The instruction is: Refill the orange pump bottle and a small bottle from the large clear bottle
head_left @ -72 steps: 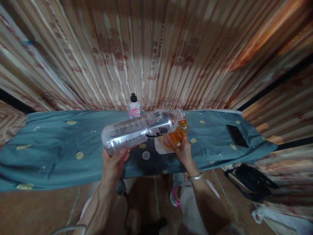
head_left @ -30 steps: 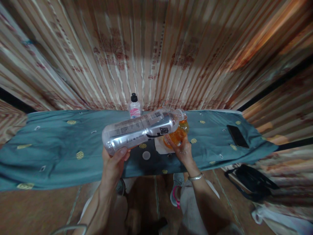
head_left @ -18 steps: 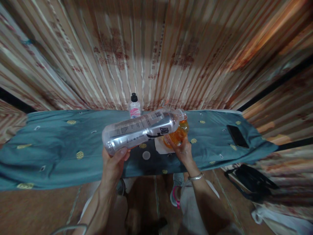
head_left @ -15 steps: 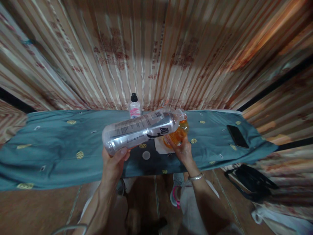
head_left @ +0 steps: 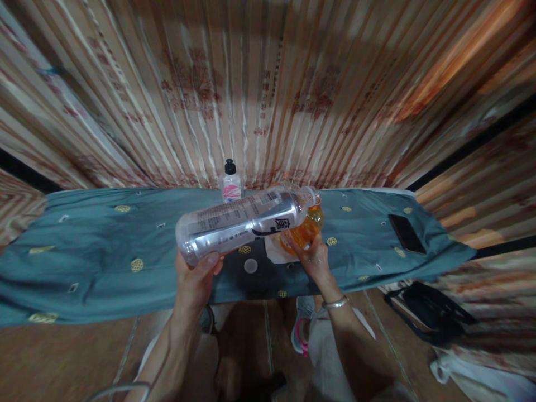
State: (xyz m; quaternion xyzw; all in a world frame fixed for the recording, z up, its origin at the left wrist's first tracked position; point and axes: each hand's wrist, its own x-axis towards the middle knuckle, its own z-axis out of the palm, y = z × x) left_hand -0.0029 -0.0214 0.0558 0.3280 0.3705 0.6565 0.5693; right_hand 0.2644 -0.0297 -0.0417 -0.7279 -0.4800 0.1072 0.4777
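Clear bottle [head_left: 243, 224] stays tilted, unmoved.

You're working in dim, warm light; the brightest patch is an orange glow on the curtain [head_left: 439, 67] at upper right. The wide lens bends your view hard, bowing the worktop [head_left: 84, 251] and smearing the folds toward the corners. Glare streaks run along the clear bottle [head_left: 238, 223]. The floor below your arms lies in deep shadow, soft and grainy
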